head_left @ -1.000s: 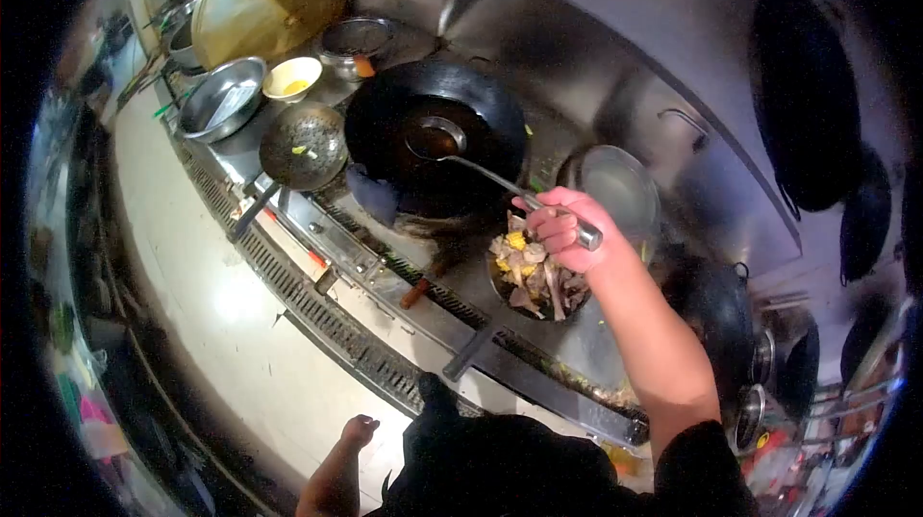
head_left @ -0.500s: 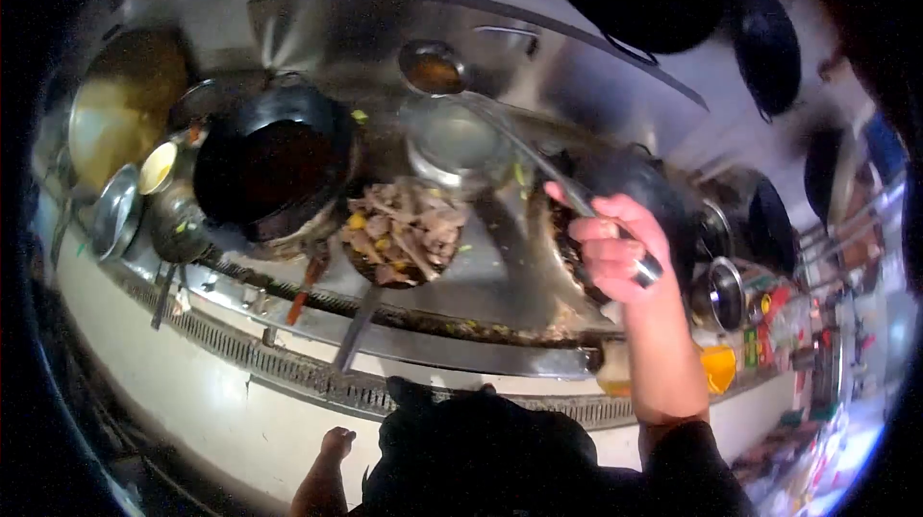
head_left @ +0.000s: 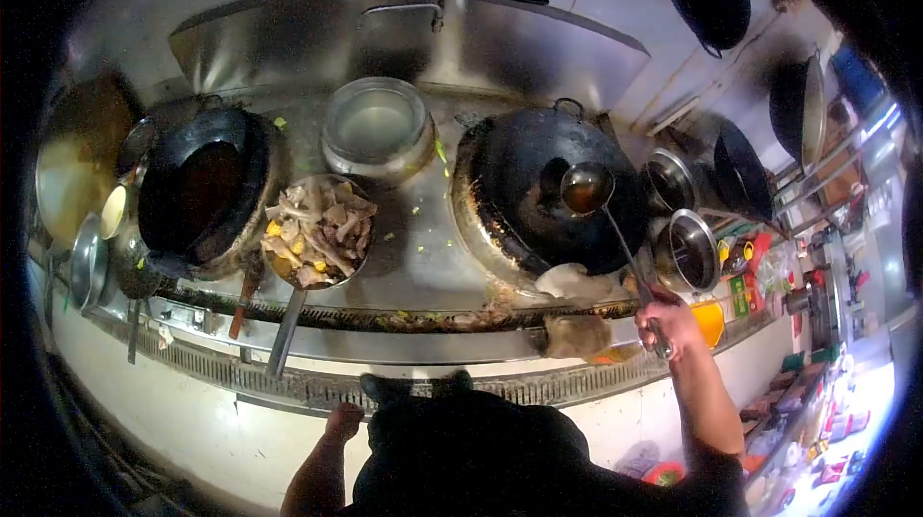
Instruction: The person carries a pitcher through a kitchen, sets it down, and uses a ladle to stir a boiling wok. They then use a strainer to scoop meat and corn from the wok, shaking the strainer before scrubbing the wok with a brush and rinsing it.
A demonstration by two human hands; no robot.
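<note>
My right hand (head_left: 670, 327) is wrapped round the handle of a long metal ladle (head_left: 586, 190). Brown liquid lies in the ladle's bowl, which hangs over the black wok (head_left: 524, 204) on the right burner. At the counter's front edge, my left hand (head_left: 345, 420) hangs low; its fingers are too small and dark to read. Ahead of it, a long-handled strainer (head_left: 286, 329) holds cut pale meat with yellow pieces (head_left: 322, 228). Between the two woks stands a metal pot (head_left: 378, 127) of cloudy liquid.
A second wok (head_left: 197, 190) with dark contents is at left, beside a small yellow-white bowl (head_left: 113, 211) and metal bowls. Metal pots (head_left: 687, 250) stand right of the right wok. Woks hang on the wall, and a faucet (head_left: 435, 19) juts from the steel backsplash.
My right hand has moved right and down with the ladle, whose bowl went from near the backsplash to over the right wok. The view has shifted to the right.
</note>
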